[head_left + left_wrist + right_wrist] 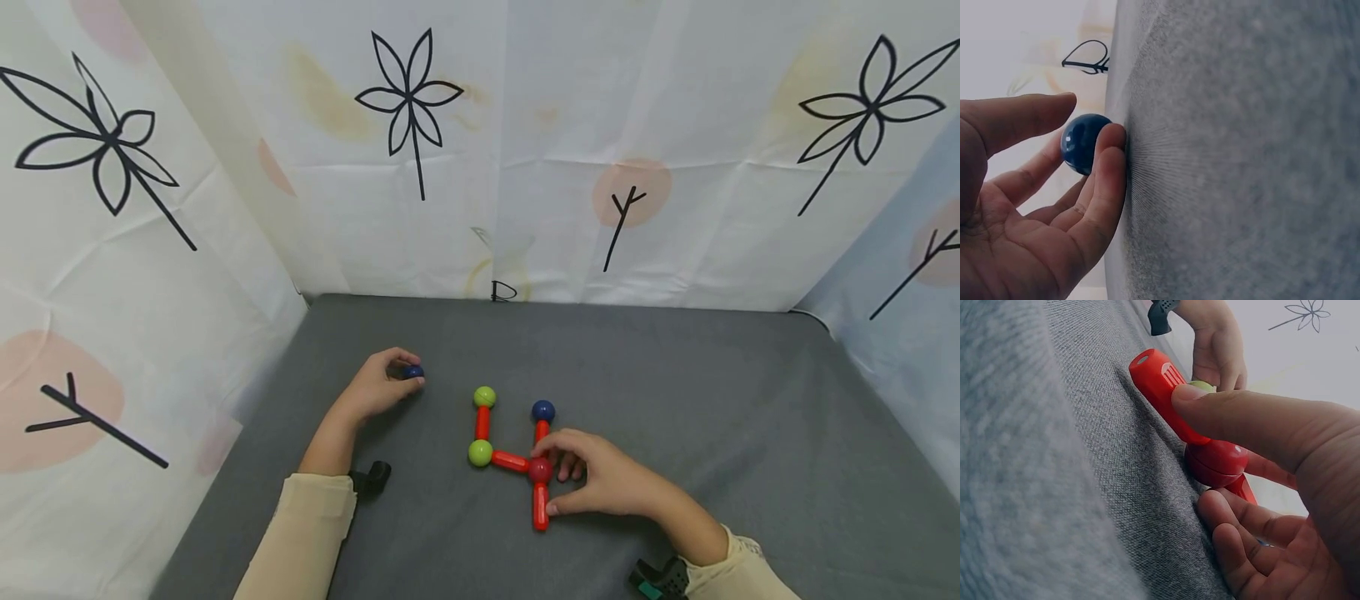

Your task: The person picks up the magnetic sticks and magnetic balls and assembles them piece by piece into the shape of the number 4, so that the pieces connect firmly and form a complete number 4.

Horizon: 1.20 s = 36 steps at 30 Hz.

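Note:
On the grey cloth lies a joined toy frame of red rods and balls. A red ball (540, 470) links a red rod (541, 507) toward the front, another red rod (512, 461) to the left, and one leading back to a blue ball (543, 411). Two lime-green balls, a front one (480, 452) and a back one (485, 397), flank an upright-running rod (482, 423). My right hand (600, 475) grips the frame, thumb on the front rod and fingers around the red ball. Left of the frame, my left hand (378, 390) holds a loose blue ball (1085, 144) in curled fingers, close over the cloth.
Grey cloth (675, 367) covers the table. White printed curtains (555, 100) rise behind it and at both sides. Dark wrist devices, one at the left wrist (372, 478) and one at the right wrist (660, 577), stick out beside the beige sleeves.

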Motion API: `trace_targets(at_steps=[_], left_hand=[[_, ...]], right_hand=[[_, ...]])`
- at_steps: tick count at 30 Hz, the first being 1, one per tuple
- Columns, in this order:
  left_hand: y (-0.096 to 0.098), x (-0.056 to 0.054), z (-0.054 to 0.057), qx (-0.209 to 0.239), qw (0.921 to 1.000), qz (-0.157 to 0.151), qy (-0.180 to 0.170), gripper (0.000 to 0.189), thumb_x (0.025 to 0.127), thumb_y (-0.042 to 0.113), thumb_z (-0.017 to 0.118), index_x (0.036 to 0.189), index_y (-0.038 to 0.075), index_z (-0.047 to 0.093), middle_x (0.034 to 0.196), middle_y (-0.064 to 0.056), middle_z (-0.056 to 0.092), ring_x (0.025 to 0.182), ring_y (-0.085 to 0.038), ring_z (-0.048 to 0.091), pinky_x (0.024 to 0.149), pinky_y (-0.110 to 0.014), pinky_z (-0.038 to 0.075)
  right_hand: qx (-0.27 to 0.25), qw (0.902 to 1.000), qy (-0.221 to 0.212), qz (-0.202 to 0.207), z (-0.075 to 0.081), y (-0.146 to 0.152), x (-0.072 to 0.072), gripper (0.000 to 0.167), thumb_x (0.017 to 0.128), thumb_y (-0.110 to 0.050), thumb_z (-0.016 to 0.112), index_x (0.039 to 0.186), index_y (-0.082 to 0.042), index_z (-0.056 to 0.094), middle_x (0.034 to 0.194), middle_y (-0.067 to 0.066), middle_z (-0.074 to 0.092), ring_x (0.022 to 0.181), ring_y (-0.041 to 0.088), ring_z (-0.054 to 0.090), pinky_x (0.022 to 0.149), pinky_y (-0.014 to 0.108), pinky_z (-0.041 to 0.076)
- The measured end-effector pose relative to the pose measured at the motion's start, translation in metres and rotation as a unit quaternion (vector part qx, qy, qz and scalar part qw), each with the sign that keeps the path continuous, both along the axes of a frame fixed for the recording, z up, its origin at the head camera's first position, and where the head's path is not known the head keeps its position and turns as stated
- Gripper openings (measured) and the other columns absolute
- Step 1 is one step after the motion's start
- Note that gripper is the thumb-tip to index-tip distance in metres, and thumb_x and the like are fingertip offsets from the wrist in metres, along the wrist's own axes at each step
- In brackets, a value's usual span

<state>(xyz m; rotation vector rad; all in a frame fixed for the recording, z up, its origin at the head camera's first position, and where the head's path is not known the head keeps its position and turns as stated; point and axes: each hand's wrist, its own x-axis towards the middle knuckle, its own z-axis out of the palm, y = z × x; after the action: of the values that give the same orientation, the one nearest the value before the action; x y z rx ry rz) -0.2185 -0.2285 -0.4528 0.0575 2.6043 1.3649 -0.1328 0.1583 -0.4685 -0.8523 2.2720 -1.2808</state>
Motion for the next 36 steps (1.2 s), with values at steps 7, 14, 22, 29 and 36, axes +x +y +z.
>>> trace_targets(at_steps=[7,14,22,29,36], left_hand=[[0.004,0.001,0.005,0.044,0.9987,-0.028,-0.003,0.04,0.103,0.016,0.072,0.14,0.004,0.062,0.142,-0.022,0.059,0.1,-0.021,0.076,0.083,-0.033,0.059],[0.011,0.005,0.012,0.05,0.9961,-0.072,0.01,0.039,0.102,0.018,0.073,0.138,0.005,0.062,0.139,-0.023,0.061,0.096,-0.026,0.077,0.074,-0.032,0.053],[0.023,0.014,0.024,0.032,0.9951,-0.088,0.032,0.037,0.099,0.024,0.078,0.132,0.011,0.067,0.132,-0.016,0.067,0.091,-0.02,0.072,0.072,-0.034,0.055],[0.037,0.022,0.034,0.054,0.9905,-0.12,0.041,0.032,0.098,0.024,0.079,0.126,0.015,0.069,0.123,-0.012,0.07,0.092,-0.026,0.073,0.073,-0.036,0.055],[0.054,0.031,0.036,0.068,0.986,-0.15,0.028,0.029,0.098,0.024,0.079,0.124,0.014,0.07,0.121,-0.011,0.069,0.093,-0.026,0.074,0.073,-0.036,0.057]], right_hand=[[0.002,1.0,-0.003,0.0,0.0,0.0,0.0,0.059,0.083,-0.029,0.094,0.133,-0.015,0.066,0.11,0.002,0.065,0.091,0.018,0.066,0.078,0.027,0.056],[-0.002,1.0,-0.002,0.0,-0.001,0.001,-0.002,0.058,0.084,-0.028,0.093,0.133,-0.015,0.067,0.11,0.002,0.066,0.09,0.018,0.067,0.078,0.027,0.057],[-0.007,1.0,0.001,0.003,-0.001,0.001,-0.002,0.056,0.084,-0.027,0.092,0.133,-0.015,0.067,0.11,0.003,0.067,0.088,0.018,0.067,0.076,0.026,0.057],[-0.007,1.0,0.001,0.003,-0.004,0.001,-0.003,0.055,0.085,-0.028,0.092,0.132,-0.015,0.067,0.108,0.003,0.067,0.088,0.018,0.066,0.076,0.027,0.056],[-0.004,1.0,0.006,0.001,-0.005,0.0,-0.004,0.05,0.088,-0.028,0.09,0.131,-0.016,0.068,0.107,0.002,0.066,0.087,0.015,0.065,0.075,0.027,0.056]])
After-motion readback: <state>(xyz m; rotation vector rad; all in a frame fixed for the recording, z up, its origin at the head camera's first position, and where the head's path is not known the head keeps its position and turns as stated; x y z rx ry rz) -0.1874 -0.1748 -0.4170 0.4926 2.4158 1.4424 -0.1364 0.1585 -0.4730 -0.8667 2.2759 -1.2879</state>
